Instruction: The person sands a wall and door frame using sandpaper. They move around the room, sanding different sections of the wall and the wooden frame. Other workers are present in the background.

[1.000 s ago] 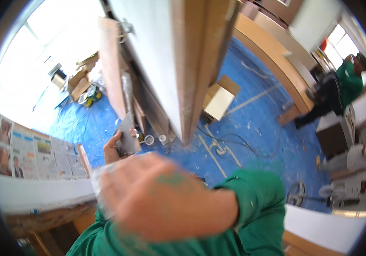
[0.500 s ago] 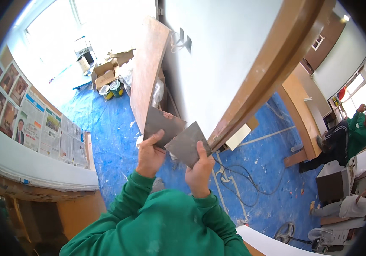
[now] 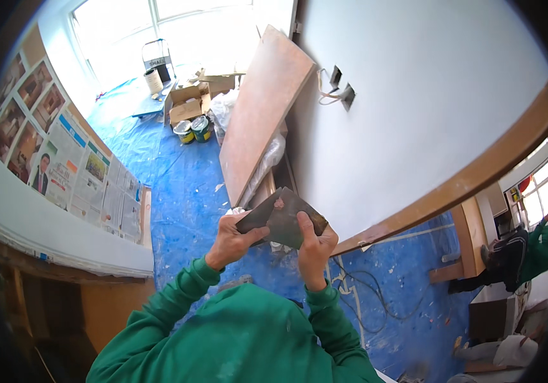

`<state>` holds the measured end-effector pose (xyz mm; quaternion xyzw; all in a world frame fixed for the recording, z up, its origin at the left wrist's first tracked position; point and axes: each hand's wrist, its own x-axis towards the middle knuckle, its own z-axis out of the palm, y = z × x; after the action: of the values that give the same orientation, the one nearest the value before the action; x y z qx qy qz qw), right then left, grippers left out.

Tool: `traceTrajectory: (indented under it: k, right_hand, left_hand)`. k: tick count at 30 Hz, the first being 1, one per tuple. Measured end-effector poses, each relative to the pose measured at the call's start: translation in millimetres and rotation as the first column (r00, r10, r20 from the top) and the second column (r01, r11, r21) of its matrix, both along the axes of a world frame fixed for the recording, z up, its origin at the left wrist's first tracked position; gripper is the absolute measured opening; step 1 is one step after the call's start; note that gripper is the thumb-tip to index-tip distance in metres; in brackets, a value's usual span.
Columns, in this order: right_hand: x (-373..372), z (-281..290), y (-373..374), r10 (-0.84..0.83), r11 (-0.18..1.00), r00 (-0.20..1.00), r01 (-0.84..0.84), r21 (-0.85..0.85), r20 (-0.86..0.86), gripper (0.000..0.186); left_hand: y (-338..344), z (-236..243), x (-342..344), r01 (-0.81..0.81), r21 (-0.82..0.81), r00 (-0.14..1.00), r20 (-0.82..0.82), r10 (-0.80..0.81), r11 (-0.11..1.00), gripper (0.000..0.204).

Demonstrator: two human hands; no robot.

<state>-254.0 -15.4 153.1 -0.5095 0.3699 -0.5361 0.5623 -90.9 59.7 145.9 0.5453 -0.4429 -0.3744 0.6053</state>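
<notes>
Low in front of me, my left hand [image 3: 230, 239] grips a flat, dark grey plate [image 3: 255, 223] by its side, thumb on top. My right hand [image 3: 315, 246] grips another dark plate [image 3: 290, 205], which overlaps the first, with a small pinkish patch showing on the dark surface. Both hands are closed on the plates. Just beyond them a long pale plywood board [image 3: 267, 108] leans beside a white wall panel [image 3: 414, 115] with wires [image 3: 328, 96] hanging from two cut-outs.
Blue sheeting [image 3: 181, 185] covers the floor. At the back stand cardboard boxes [image 3: 184, 108] and paint cans [image 3: 184, 132]. A newspaper-covered counter [image 3: 95, 185] is on the left. A co-worker in green [image 3: 535, 252] and another person in grey [image 3: 516, 351] are at the right, near black cables [image 3: 389, 309].
My view has swung leftward, showing more of the wall panel and window. The two plates, held apart earlier, now overlap, with my hands level in front of me.
</notes>
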Motion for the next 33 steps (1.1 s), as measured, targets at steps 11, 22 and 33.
traceTrajectory:
  k: [11, 22, 33]
  right_hand:
    - [35, 19, 8, 0.022, 0.971, 0.998, -0.037, -0.234, -0.067, 0.028]
    - [61, 3, 24, -0.111, 0.807, 0.944, -0.097, -0.582, -0.31, 0.049]
    - [25, 0, 28, -0.169, 0.923, 0.935, 0.039, -0.383, -0.313, 0.031]
  left_hand:
    - [4, 4, 74, -0.03, 0.267, 0.772, -0.606, 0.192, 0.963, 0.027]
    - [-25, 23, 63, 0.101, 0.099, 0.6, -0.8, 0.019, 0.99, 0.028]
    - [-32, 7, 77, 0.219, -0.03, 0.614, -0.773, -0.162, 0.975, 0.035]
